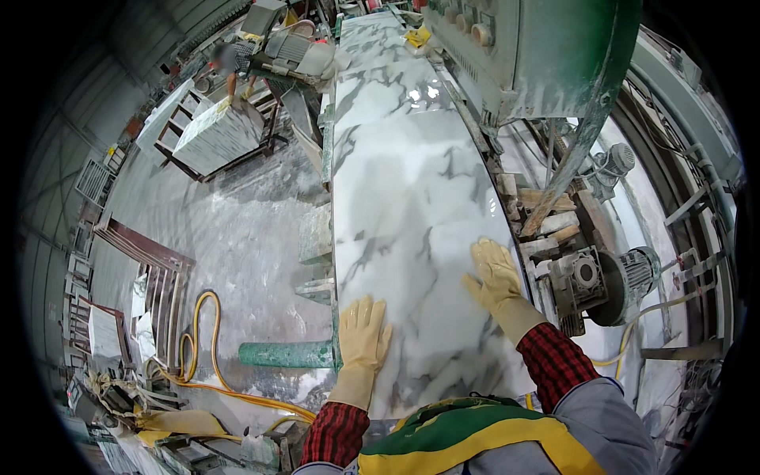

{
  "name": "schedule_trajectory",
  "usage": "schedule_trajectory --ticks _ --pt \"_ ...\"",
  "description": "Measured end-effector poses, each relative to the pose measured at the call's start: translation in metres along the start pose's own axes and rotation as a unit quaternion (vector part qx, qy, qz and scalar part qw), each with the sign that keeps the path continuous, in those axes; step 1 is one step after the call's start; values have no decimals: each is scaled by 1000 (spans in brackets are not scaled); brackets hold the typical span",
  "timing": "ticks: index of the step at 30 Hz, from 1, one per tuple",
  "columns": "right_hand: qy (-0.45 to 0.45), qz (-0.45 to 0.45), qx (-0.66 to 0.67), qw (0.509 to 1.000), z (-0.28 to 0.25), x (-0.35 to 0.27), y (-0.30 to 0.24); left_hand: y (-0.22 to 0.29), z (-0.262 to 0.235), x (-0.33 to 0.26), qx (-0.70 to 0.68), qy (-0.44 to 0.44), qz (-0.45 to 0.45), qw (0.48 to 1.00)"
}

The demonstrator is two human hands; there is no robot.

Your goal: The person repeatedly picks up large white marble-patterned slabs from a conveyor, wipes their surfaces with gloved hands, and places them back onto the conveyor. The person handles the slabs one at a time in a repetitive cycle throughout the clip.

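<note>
A long polished marble slab [404, 198], white with grey veins, stretches away from me along a machine bed. My left hand [362, 336], in a cream rubber glove, rests flat near the slab's left edge with its fingers stretched forward. Toward the right edge lies my right hand [496, 275], gloved alike, a little farther up the slab. Its fingers are spread on the stone and its thumb points left. Neither hand grips anything. Glossy reflections show on the slab's far part.
A green machine housing [570, 55] overhangs the far right. Beside the slab's right edge sits a motor [633, 273]. A green roller [285, 354] juts out at left, near a yellow hose [214, 332]. Farther left, a person [233, 67] touches stacked slabs [218, 138].
</note>
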State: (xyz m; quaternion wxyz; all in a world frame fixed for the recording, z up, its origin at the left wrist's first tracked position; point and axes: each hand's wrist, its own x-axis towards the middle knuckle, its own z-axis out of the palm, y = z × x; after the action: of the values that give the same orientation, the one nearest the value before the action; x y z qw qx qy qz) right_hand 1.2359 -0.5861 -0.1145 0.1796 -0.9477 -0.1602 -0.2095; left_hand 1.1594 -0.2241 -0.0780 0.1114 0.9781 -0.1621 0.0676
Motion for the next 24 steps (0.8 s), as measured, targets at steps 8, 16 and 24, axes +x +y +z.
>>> schedule_trajectory --ticks 8,16,24 --pt "-12 -2 -1 1000 8 4 10 -5 3 16 -22 11 -5 1000" --pt "-64 32 -25 997 2 24 5 -5 25 18 11 62 -29 998" --pt "-50 27 -55 997 27 30 26 47 -11 -111 42 4 -125 991"
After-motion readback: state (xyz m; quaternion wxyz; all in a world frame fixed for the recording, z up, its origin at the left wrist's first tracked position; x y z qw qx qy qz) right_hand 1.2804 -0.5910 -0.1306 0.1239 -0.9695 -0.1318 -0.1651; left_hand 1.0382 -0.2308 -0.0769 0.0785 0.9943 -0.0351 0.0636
